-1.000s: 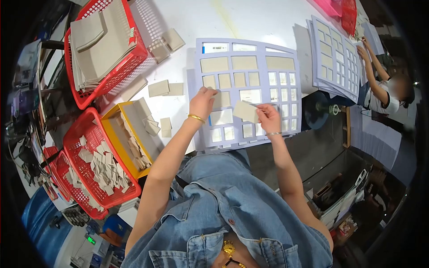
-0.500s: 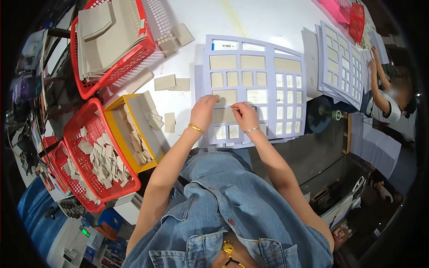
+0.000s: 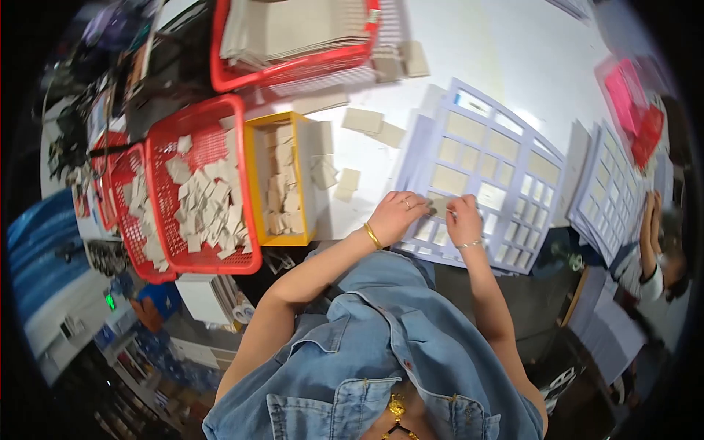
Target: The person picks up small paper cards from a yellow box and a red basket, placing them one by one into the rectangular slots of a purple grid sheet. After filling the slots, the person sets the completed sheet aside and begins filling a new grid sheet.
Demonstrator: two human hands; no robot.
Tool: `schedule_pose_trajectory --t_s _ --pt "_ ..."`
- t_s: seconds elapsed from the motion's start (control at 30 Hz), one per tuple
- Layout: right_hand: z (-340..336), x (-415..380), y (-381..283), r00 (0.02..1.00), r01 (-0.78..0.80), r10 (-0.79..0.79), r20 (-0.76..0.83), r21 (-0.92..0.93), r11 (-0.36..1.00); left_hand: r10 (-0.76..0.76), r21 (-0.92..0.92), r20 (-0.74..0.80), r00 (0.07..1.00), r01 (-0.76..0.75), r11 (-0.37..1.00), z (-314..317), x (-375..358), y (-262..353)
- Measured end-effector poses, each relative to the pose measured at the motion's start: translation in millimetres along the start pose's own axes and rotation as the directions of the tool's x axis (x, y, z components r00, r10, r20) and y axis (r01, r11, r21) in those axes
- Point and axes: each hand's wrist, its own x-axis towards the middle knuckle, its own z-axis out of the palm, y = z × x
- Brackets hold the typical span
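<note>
Near the front edge of the counter (image 3: 469,44), the left hand (image 3: 397,215) and right hand (image 3: 464,222), half-curled, hold unclear, seemingly were seating a card (image 3: 438,203) in the frame (image 3: 521,167), needing even pressure next.

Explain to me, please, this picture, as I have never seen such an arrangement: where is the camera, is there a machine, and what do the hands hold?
No robot works here: the left hand and right hand are the bare hands of the person wearing the camera. It sits on their head, looking forward and down, so their denim clothing fills the lower middle. On the white table lies a pale panel with many windows, some showing grey card. To its left are loose grey cards, a yellow box and red baskets of card pieces. Both hands are close together over the panel, at one card; blur hides whether either holds it.
</note>
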Motion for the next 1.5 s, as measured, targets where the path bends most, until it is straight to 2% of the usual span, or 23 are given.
schedule_pose_trajectory --t_s 0.07,0.13,0.17,0.2,0.27,0.37,0.4,0.47,0.53,0.6,0.73,0.8,0.97,1.07,1.17,1.27,1.37,1.4,1.47,1.5 --pt "-6 4 -8 0.998 0.026 -0.022 0.066 -0.072 0.997 -0.041 0.003 -0.141 0.989 0.042 0.999 -24 -15 -9" --pt "-6 14 -19 0.988 -0.037 0.038 0.147 -0.007 0.999 -0.078 0.030 -0.314 0.946 0.093 0.995 -56 -43 -31" --pt "-6 18 -25 0.980 -0.076 0.072 0.185 0.018 0.997 -0.182 0.056 -0.402 0.897 0.223 0.973 -70 -57 -43" --pt "-8 27 -39 0.988 -0.038 0.032 0.153 0.037 0.999 -0.274 0.066 -0.489 0.828 0.348 0.935 -83 -71 -53" --pt "-4 52 -83 0.996 0.037 -0.043 0.084 0.074 0.997 -0.625 -0.213 -0.471 0.623 0.608 0.765 -114 -90 -70" --pt "30 100 -148 0.917 0.397 -0.398 -0.016 0.131 0.909 -0.665 -0.162 -0.544 0.512 0.713 0.682 -116 -122 -128" --pt "47 116 -171 0.859 0.509 -0.511 -0.027 0.147 0.848 -0.651 -0.126 -0.555 0.518 0.720 0.682 -110 -129 -146" --pt "87 140 -223 0.775 0.626 -0.632 -0.001 0.143 0.767 -0.623 -0.057 -0.572 0.533 0.732 0.679 -99 -138 -172" --pt "131 159 -268 0.683 0.712 -0.697 0.218 0.010 0.702 -0.637 -0.139 -0.557 0.532 0.697 0.704 -95 -138 -171" --pt "174 176 -299 0.595 0.777 -0.680 0.428 -0.093 0.622 -0.630 -0.110 -0.555 0.542 0.704 0.702 -91 -136 -162" --pt "236 189 -314 0.532 0.836 -0.579 0.618 -0.276 0.474 -0.638 -0.070 -0.481 0.601 0.700 0.711 -87 -148 -143" --pt "251 192 -310 0.522 0.844 -0.511 0.683 -0.326 0.426 -0.707 -0.180 -0.432 0.560 0.715 0.676 -89 -155 -137" --pt "247 203 -320 0.345 0.937 -0.511 0.787 -0.260 0.232 -0.729 -0.273 -0.415 0.544 0.690 0.670 -88 -166 -143" --pt "240 202 -324 0.285 0.956 -0.499 0.818 -0.204 0.211 -0.720 -0.289 -0.420 0.552 0.671 0.683 -93 -163 -146" --pt "253 206 -315 0.328 0.932 -0.497 0.803 -0.190 0.309 -0.710 -0.295 -0.433 0.556 0.657 0.694 -97 -160 -152" --pt "220 210 -332 0.348 0.897 -0.397 0.849 -0.178 0.404 -0.719 -0.327 -0.440 0.537 0.650 0.686 -97 -157 -160" --pt "219 216 -320 0.359 0.924 -0.641 0.679 -0.158 0.349 -0.729 -0.347 -0.485 0.483 0.659 0.667 -100 -145 -166" --pt "212 217 -317 0.418 0.896 -0.690 0.591 -0.143 0.421 -0.732 -0.351 -0.505 0.458 0.665 0.659 -101 -141 -167" --pt "184 220 -314 0.537 0.830 -0.745 0.396 -0.092 0.550 -0.718 -0.272 -0.512 0.472 0.703 0.657 -103 -132 -169" --pt "169 219 -309 0.620 0.763 -0.717 0.319 -0.033 0.645 -0.722 -0.236 -0.502 0.475 0.728 0.644 -110 -123 -164"
